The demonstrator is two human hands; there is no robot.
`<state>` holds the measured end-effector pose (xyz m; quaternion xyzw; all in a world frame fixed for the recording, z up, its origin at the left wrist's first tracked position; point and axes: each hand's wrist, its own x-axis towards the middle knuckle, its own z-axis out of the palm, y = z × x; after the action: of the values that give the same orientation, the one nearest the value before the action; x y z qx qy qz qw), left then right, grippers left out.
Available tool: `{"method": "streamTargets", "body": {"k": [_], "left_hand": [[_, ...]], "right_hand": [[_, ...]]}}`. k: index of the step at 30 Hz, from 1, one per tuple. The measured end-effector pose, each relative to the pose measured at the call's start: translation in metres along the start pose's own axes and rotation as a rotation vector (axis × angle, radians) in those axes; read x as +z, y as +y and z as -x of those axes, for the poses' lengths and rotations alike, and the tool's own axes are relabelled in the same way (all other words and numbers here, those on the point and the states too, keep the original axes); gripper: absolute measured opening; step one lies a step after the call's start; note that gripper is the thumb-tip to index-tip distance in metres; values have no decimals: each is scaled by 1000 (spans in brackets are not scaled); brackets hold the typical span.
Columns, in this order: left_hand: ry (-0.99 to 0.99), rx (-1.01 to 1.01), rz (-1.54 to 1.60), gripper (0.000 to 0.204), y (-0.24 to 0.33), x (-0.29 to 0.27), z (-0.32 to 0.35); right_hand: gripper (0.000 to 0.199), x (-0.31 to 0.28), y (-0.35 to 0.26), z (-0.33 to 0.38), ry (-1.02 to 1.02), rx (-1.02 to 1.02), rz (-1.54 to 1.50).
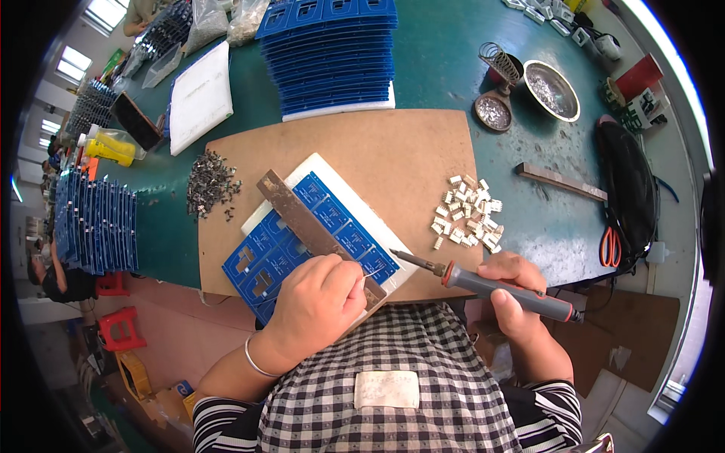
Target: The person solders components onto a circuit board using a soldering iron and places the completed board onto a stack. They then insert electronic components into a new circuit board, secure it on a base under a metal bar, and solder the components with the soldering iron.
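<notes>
A blue circuit board panel (332,211) lies tilted on a white foam slab (317,164), with a brown, rusty-looking bar (291,205) across it. My left hand (321,294) is closed at the bar's near end. Between its fingertips is a thin solder wire (370,276), pointing at the board's right corner. In my right hand (517,291) is a soldering iron (483,285) with a grey handle. Its tip points left, close to the board's right corner; whether it touches, I cannot tell.
White connectors (467,211) lie heaped right on the brown mat (408,151), small dark components (211,181) left. Tall board stacks (328,60) stand behind and far left. To the right are an iron stand (495,98), a metal bowl (551,90), a bar (559,181) and orange-handled scissors (610,245).
</notes>
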<state>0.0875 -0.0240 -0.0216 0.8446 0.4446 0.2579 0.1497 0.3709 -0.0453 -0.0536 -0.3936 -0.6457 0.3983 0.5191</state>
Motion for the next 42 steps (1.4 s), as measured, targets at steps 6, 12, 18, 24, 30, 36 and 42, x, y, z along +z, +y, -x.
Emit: {"method": "streamTargets", "body": {"k": [6,12,18,24,30,36,42], "left_hand": [[-63,27,-14,16,7,1,-1],[-102,22,-7,16,8,3,-5],[-125,16,-30,16,8,3,-6],[-125,10,-30,15,7,6,-8],[-144,11,-30,15,7,6,-9],[-127,12,-42,14,9,7,-12],[-162,0,-106,13,8,6,-20]], "right_hand": [[26,-5,-4,13,-63,27,-18],[26,-1,-3,12,-82,38,-4],[26,-2,-2,11,-92,32,6],[25,-1,-3,8,-101,39,14],[26,-3,-3,8,-102,48,7],[26,-2,-3,5,-123,63,20],[26,-1,-5,-2,-138,60,36]]}}
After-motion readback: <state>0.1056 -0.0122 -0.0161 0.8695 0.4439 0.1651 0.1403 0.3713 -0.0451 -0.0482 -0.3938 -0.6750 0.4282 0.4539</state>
